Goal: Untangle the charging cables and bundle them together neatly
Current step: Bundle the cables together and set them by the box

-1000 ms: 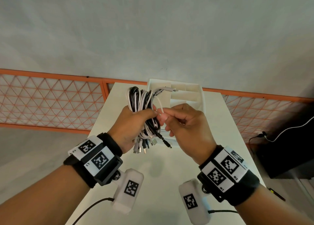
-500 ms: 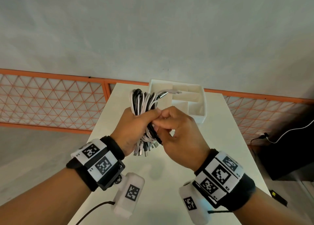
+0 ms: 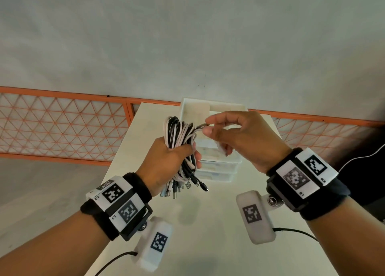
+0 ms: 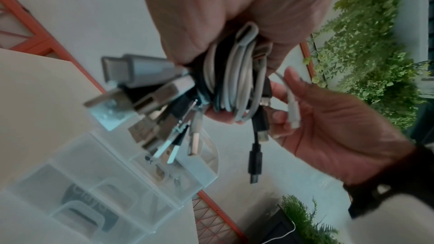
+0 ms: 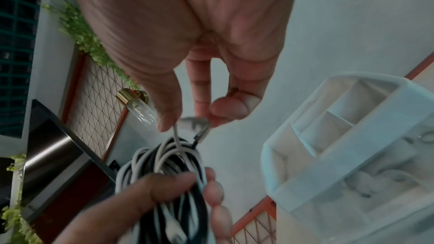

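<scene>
A balcony or terrace of a home is suggested. A white counter (image 3: 129, 150) w/ a clear plastic organiser (image 3: 218, 167) is set against an orange lattice railing (image 3: 62, 125). Green plants (image 4: 366, 66) are seen beyond the railing, and a wall lamp (image 5: 138, 107) w/ brass base is mounted nearby.

Black wristbands (image 3: 135, 184), checkered white tags (image 3: 114, 193).

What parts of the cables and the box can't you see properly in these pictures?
- Middle of the cable bundle: covered by the left hand, in every view.
- Connector tip pinched by the right hand: blurred at the right wrist, tiny from the head.
- Near compartments of the plastic organizer: frosted walls blur their contents, left wrist.
</scene>
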A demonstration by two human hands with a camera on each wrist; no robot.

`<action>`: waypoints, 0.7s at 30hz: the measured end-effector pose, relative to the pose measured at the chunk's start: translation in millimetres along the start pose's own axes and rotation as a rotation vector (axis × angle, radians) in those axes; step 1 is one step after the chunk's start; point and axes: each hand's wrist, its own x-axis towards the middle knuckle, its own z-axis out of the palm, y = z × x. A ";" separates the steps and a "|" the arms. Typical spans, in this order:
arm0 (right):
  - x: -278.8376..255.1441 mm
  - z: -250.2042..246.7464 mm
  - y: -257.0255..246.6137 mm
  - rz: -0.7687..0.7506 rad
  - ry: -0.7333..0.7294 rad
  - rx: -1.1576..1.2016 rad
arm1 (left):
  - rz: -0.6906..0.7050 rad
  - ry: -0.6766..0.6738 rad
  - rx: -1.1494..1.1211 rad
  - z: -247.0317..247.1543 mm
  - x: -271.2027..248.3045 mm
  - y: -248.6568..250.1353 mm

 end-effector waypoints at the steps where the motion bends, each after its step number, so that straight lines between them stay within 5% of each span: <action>1: -0.9 -0.2 3.5 0.001 0.010 0.008 | -0.003 0.000 -0.018 -0.7 0.0 1.1; 18: -12.5 28.2 14.4 0.033 -0.036 0.376 | 0.090 -0.307 -0.016 -2.5 1.1 4.5; 21: -13.8 32.9 15.5 0.013 -0.015 0.284 | 0.097 -0.264 0.049 -2.7 3.8 4.0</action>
